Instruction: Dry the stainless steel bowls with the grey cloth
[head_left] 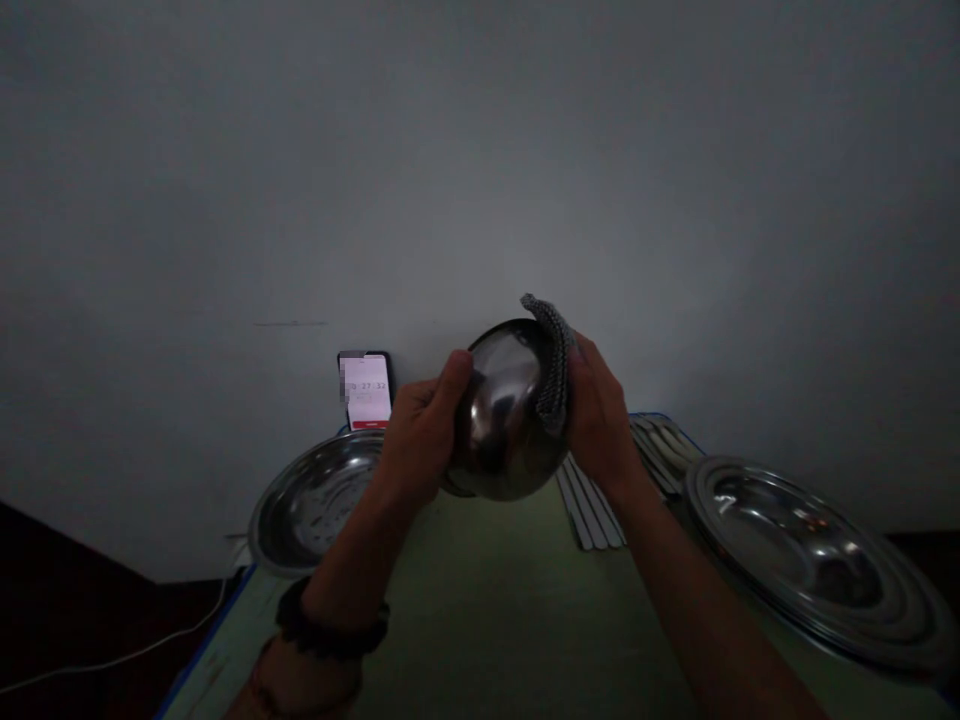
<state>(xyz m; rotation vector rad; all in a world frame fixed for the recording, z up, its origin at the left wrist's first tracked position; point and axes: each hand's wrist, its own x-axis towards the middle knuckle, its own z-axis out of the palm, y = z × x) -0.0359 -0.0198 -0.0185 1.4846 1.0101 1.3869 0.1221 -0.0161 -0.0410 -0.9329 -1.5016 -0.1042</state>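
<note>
A shiny metal bowl is held up above the table, tilted so that its rounded underside faces me. My left hand grips it at the left, thumb lying on the outer surface and the other fingers hidden behind. On the right side, my right hand presses a dark checked cloth against the bowl. The cloth folds over the bowl's right edge, and its top corner sticks up. Most of the right fingers are out of sight behind cloth and bowl.
At left stands a wide metal basin, with a phone showing a timer behind it. Stacked metal plates lie at right. Flat-handled cutlery and more utensils rest on the green table. A wall rises behind; a white cable hangs at left.
</note>
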